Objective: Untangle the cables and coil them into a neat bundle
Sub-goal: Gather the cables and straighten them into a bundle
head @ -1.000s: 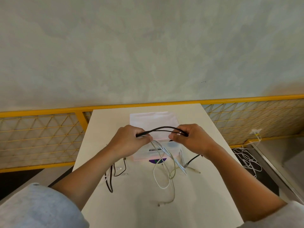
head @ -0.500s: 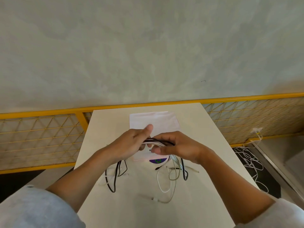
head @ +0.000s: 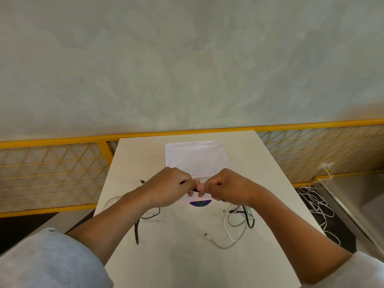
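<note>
Here, the left hand point(head: 168, 186) and right hand point(head: 226, 188), fingers curled, pinch a black cable point(head: 195, 190) above the table's point(head: 187, 256) centre, largely hiding it; pale cables point(head: 225, 224) trail near the right edge.

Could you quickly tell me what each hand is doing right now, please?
Left hand: fingers curled, pinching the black cable.
Right hand: fingers curled, pinching the same cable.
</note>
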The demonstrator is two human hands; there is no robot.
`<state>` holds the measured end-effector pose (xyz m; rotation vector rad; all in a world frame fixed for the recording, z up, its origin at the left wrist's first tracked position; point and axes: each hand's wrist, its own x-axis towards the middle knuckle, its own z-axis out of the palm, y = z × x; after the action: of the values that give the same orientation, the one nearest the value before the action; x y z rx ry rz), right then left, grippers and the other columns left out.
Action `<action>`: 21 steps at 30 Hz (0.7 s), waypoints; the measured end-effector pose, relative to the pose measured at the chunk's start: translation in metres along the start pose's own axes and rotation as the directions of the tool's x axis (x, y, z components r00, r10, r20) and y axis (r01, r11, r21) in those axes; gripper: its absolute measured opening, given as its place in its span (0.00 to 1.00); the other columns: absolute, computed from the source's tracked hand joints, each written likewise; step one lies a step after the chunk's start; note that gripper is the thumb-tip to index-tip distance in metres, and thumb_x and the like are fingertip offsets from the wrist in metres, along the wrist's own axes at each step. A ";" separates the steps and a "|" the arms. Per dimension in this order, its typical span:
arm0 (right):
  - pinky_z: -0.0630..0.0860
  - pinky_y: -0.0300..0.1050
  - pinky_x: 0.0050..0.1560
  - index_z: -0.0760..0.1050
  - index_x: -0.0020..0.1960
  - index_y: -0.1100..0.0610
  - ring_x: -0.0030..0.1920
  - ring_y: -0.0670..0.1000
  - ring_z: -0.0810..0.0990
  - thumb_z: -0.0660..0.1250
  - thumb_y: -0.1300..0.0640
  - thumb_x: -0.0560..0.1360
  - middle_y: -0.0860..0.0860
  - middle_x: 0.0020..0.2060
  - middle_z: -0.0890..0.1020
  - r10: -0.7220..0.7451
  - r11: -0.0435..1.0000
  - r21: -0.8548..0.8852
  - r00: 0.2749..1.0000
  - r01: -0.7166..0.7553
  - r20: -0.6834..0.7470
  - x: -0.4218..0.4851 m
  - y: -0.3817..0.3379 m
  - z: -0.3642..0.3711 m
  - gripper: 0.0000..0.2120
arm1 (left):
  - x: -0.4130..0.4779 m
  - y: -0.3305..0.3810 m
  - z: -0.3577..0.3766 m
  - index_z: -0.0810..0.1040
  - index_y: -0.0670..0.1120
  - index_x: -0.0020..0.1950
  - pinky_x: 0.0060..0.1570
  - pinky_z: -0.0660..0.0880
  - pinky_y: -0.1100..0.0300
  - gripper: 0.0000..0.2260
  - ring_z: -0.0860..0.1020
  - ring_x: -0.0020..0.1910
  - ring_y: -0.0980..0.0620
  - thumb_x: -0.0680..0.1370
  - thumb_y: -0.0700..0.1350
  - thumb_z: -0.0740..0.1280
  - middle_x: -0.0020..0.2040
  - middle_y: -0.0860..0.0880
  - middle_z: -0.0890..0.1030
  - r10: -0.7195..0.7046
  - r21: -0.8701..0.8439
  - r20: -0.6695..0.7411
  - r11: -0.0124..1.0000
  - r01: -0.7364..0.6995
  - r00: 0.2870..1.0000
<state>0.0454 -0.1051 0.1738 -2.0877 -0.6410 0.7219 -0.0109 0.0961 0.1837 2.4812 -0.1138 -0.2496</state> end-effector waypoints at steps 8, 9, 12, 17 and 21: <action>0.68 0.43 0.37 0.84 0.32 0.47 0.33 0.49 0.72 0.73 0.40 0.74 0.50 0.27 0.76 0.085 0.983 -0.150 0.983 -0.110 -0.163 0.008 0.017 -0.001 0.15 | 0.003 -0.003 0.010 0.81 0.51 0.43 0.31 0.64 0.59 0.17 0.72 0.30 0.56 0.83 0.57 0.59 0.30 0.56 0.73 -0.044 0.211 -0.014 0.976 0.046 0.999; 0.68 0.43 0.37 0.81 0.27 0.45 0.32 0.49 0.72 0.73 0.40 0.73 0.49 0.26 0.76 0.093 0.981 -0.151 0.977 -0.123 -0.191 0.009 0.021 -0.001 0.18 | 0.002 -0.005 0.010 0.81 0.50 0.44 0.31 0.65 0.59 0.18 0.72 0.30 0.56 0.83 0.58 0.59 0.31 0.55 0.74 -0.053 0.205 -0.017 0.977 0.055 0.998; 0.67 0.45 0.36 0.79 0.24 0.46 0.31 0.50 0.70 0.74 0.38 0.71 0.51 0.26 0.74 0.120 0.982 -0.117 0.969 -0.148 -0.214 0.008 0.027 -0.002 0.20 | 0.001 -0.011 0.012 0.83 0.50 0.44 0.32 0.65 0.58 0.19 0.71 0.29 0.54 0.83 0.58 0.58 0.31 0.53 0.75 -0.072 0.163 -0.011 0.984 0.073 0.997; 0.68 0.42 0.37 0.87 0.39 0.51 0.31 0.47 0.70 0.73 0.39 0.72 0.50 0.27 0.77 0.097 0.994 -0.031 0.983 -0.103 -0.158 0.002 0.029 -0.007 0.16 | 0.003 -0.011 0.011 0.83 0.50 0.44 0.32 0.64 0.58 0.19 0.71 0.29 0.54 0.83 0.59 0.59 0.30 0.53 0.74 -0.059 0.177 -0.027 0.982 0.063 0.998; 0.71 0.37 0.41 0.87 0.41 0.47 0.33 0.42 0.75 0.72 0.44 0.75 0.47 0.32 0.82 0.083 0.995 -0.051 0.992 -0.088 -0.099 -0.001 0.032 -0.011 0.10 | 0.003 -0.012 0.010 0.82 0.50 0.45 0.32 0.65 0.58 0.19 0.72 0.31 0.55 0.83 0.59 0.58 0.31 0.55 0.74 -0.071 0.233 -0.039 0.969 0.078 0.997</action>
<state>0.0580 -0.1289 0.1534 -2.1974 -0.5256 0.6529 -0.0095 0.0991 0.1687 2.7269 -0.0392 -0.2422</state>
